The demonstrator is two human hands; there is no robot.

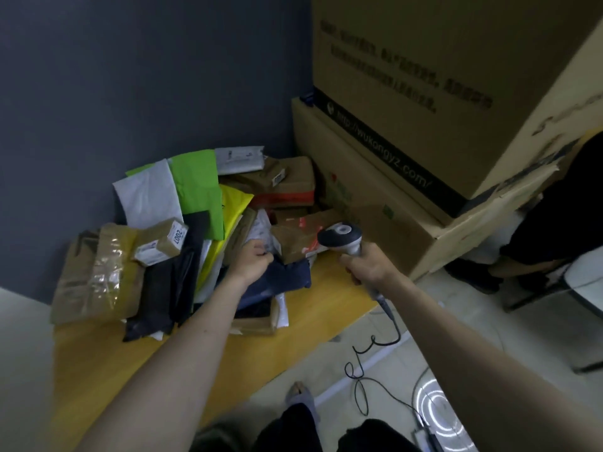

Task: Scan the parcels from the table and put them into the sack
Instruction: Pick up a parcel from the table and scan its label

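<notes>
A heap of parcels lies on the yellow table (313, 314) against the dark wall: green (195, 187), yellow (233, 203), white and dark bags, and brown boxes. My left hand (251, 261) reaches into the heap, its fingers closed on a grey-white bag parcel (262, 231) above a dark blue bag (287, 275). My right hand (368, 264) holds a grey and black barcode scanner (341, 238), its head pointing at a brown box with red tape (300, 239). No sack is in view.
Large stacked cardboard boxes (440, 93) stand at the right, touching the table's far end. The scanner's black cable (375, 350) coils down to the tiled floor. A chair and another person's dark legs (561, 223) are at the far right. My foot (298, 394) shows below.
</notes>
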